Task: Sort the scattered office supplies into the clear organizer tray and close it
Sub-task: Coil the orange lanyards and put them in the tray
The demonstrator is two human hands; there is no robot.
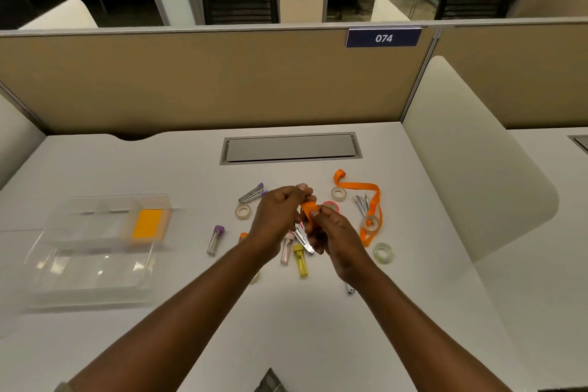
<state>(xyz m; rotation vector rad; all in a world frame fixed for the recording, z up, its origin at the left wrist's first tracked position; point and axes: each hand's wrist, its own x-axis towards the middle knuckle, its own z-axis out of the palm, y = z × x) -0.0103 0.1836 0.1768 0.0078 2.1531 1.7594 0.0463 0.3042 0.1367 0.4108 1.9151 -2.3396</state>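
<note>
**A:** Where are we in this job?

**B:** We're sorting, and early in it, by our reckoning. Our left hand (280,210) and right hand (334,235) are raised close together, well to the right of the tray (89,280). Both pinch a short orange ribbon (309,208) between thumb and fingertips. It looks as if we are rolling it up to fit.

**A:** And the tray itself?

**B:** It lies open on the desk (286,328), with an orange pad (148,223) in the compartment at its far right corner. It is blurred, so we cannot tell lid from base.

**A:** What does our next move call for?

**B:** We keep the roll pinched tight so it doesn't spring loose. Then we carry it left to the tray and set it in a free compartment.

**A:** What else is waiting?

**B:** Nearly everything, all to the right of the tray: tape rolls (243,211), small capped tubes (215,239) and metal clips (253,194). A long ribbon (372,197) lies loose farthest from the tray, tangled with one tape roll. We cannot tell whether it runs through it or over it.

**A:** Anything in our way?

**B:** A tube and a tape roll lie on the tray side of our hands, low enough to pass over. We judge the long ribbon may drag its neighbours when we lift it.
</note>
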